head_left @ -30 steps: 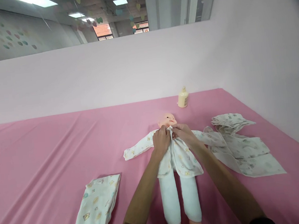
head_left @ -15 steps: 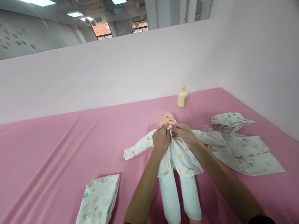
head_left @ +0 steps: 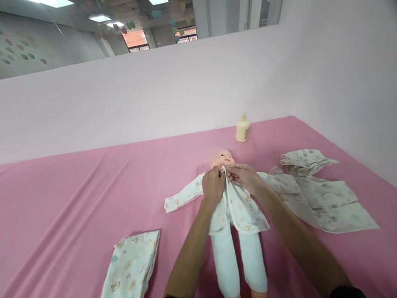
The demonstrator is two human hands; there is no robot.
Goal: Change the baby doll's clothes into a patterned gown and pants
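Note:
A baby doll lies on its back, its head toward the wall and its white-clad legs toward me. It wears a white printed jacket with long sleeves; the front edges meet near the neck and part lower down. At the collar, my left hand is closed on one front edge of the jacket. Just beside it, my right hand pinches the other edge near the neck. My fingers hide the fastening itself. The doll's sleeve on the left is stretched out sideways.
A pink sheet covers the surface, wrinkled on the left. Folded printed cloth lies at the front left. More printed garments are spread on the right. A cream pump bottle stands by the white wall.
My right hand's fingers have shifted slightly at the collar, and the jacket's front edges there sit a little closer together. Everything else looks the same.

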